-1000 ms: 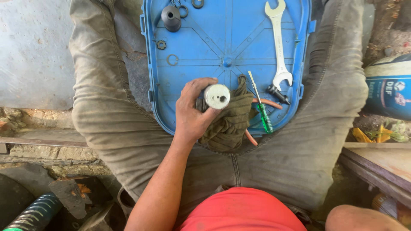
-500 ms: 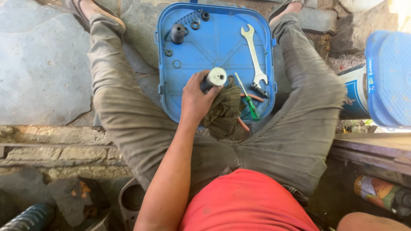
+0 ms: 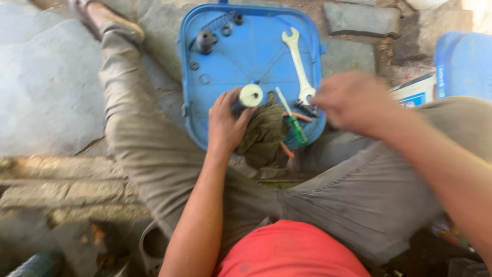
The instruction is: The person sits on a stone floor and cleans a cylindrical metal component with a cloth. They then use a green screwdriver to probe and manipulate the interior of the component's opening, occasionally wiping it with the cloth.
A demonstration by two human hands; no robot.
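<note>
My left hand (image 3: 225, 123) grips a short dark cylindrical part with a white round end (image 3: 250, 95), held over the near edge of a blue plastic tray lid (image 3: 246, 51) that lies between my legs. An olive rag (image 3: 264, 134) is bunched right beside that hand. My right hand (image 3: 351, 100), blurred, hovers over the tray's right edge, close to the lower end of a silver open-end spanner (image 3: 298, 64). A green-handled screwdriver (image 3: 292, 118) lies next to the rag. I cannot make out anything in the right hand.
A black socket-like part (image 3: 205, 41) and small rings and washers (image 3: 205, 78) lie on the tray's far left. A blue container (image 3: 464, 64) stands at the right. Stone slabs (image 3: 46, 92) surround me, with a ledge at the left.
My right arm has come into view and reached toward the spanner end of the tray. The left hand still holds the white-ended part. The camera view has shifted and tilted.
</note>
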